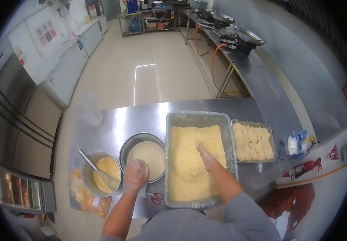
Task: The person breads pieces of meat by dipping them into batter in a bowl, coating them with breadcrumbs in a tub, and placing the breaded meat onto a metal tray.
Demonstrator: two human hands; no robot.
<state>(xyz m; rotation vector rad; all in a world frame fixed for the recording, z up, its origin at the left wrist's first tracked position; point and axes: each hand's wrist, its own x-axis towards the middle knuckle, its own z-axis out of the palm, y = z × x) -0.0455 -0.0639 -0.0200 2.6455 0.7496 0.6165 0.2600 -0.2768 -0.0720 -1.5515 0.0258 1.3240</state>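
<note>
My left hand [136,175], coated with pale flour or batter, is closed over the near-left rim of a round metal pan [122,152] of white powder [147,157]. What its curled fingers hold, if anything, is hidden. My right hand [208,157] reaches into a large grey plastic tub [233,160] of yellow breadcrumbs [193,186]. It rests on the crumbs with its visible fingers stretched out, and part of it is hidden by them. On the left, a metal pot [86,176] holds yellow liquid, with a whisk [101,173] leaning in it.
A tray [275,154] of crumb-coated pieces in rows stands right of the tub. Red-handled scissors [155,198] and a plastic bag [86,197] of orange-brown contents lie near the front edge. A blue-and-white package [298,143] is at the far right, by a fire extinguisher [303,168].
</note>
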